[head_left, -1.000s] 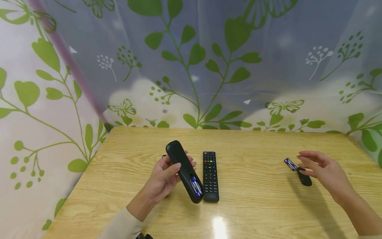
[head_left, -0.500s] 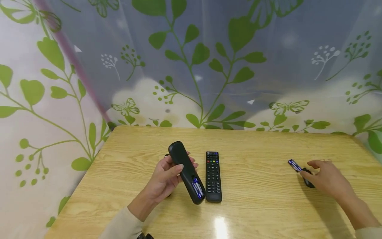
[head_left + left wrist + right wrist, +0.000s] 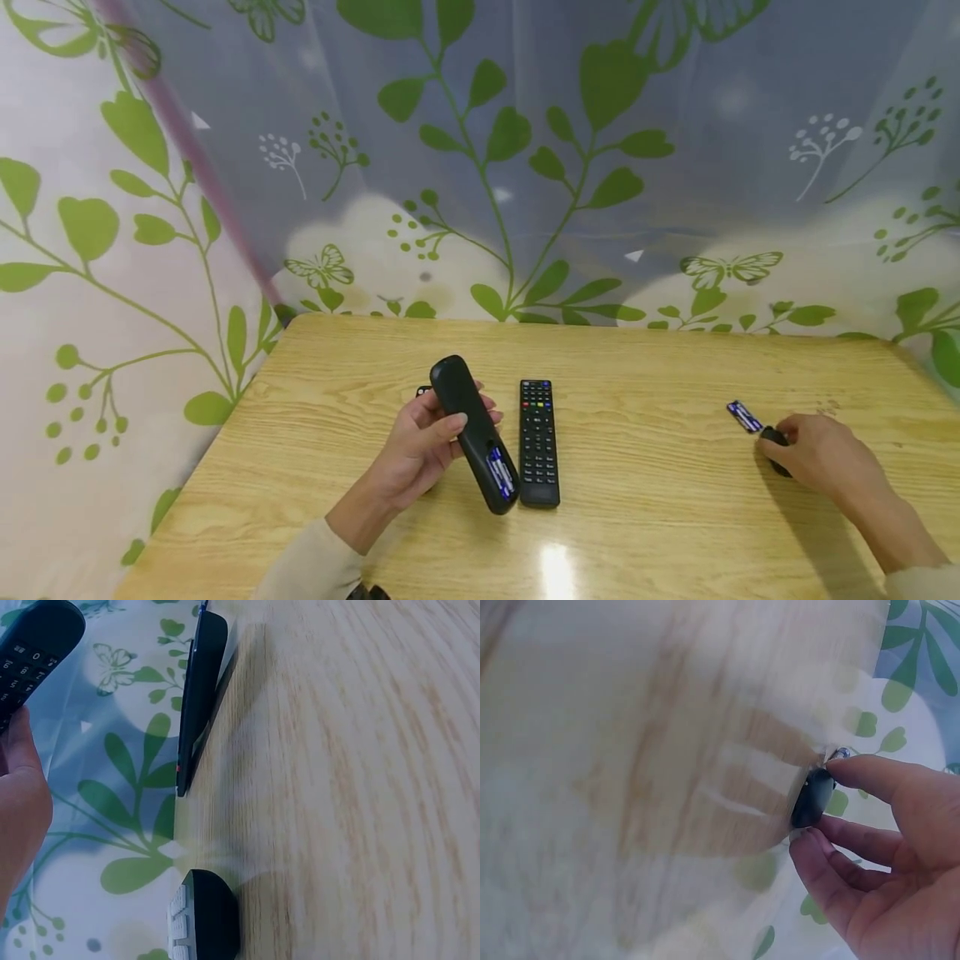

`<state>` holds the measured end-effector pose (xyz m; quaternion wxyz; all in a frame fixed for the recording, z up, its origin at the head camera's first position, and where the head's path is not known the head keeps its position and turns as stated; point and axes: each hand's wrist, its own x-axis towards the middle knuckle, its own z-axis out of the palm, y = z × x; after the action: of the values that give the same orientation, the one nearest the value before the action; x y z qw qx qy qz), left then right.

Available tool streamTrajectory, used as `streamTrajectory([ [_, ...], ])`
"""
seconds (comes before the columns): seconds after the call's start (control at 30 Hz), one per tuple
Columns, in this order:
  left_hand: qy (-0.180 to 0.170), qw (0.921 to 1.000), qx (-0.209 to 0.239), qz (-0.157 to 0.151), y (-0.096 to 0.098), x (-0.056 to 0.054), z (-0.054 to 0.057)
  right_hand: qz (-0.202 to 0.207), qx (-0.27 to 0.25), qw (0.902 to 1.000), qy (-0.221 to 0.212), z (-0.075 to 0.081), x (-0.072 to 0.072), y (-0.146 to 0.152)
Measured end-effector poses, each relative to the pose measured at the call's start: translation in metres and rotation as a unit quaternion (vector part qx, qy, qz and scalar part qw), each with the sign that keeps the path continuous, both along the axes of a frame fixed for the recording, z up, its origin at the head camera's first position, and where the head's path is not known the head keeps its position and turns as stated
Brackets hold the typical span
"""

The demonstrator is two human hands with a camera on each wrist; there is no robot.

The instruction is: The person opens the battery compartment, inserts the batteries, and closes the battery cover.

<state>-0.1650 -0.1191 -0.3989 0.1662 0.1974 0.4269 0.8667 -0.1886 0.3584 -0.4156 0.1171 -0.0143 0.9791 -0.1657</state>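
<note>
My left hand holds a black remote control, its back turned up. Its battery compartment lies uncovered, with blue-and-white batteries inside. In the left wrist view, the keys of that remote show above my thumb. Far to the right, the fingers and thumb of my right hand pinch a small black battery cover at the table. The right wrist view shows the cover between thumb and fingertips. Just beyond it lie loose blue-and-white batteries.
Another black remote lies keys up on the wooden table, right of the held one. A dark remote-like object with pale keys is mostly hidden behind my left hand in the head view. A leaf-patterned curtain hangs behind the table.
My right hand has come down onto the battery cover and now pinches it. My left hand keeps hold of its remote; the whole head view has shifted slightly.
</note>
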Motion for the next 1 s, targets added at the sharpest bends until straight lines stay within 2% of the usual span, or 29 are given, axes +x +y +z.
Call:
streamTrajectory([
  [0.4,-0.002,1.0000,0.002,0.003,0.000,-0.001,0.000,-0.026,0.004,0.9996,-0.010,0.000,0.002,0.003],
  [0.73,-0.008,1.0000,0.003,0.004,0.002,0.000,0.000,-0.029,-0.014,0.9993,0.017,-0.003,0.006,0.006],
  [0.87,-0.006,1.0000,0.003,0.004,0.002,-0.001,0.000,-0.040,-0.029,0.9985,0.022,0.000,0.008,0.002],
  [1.0,-0.002,1.0000,0.009,0.000,0.003,-0.002,0.000,-0.043,-0.066,0.9962,0.037,0.006,0.014,-0.013],
])
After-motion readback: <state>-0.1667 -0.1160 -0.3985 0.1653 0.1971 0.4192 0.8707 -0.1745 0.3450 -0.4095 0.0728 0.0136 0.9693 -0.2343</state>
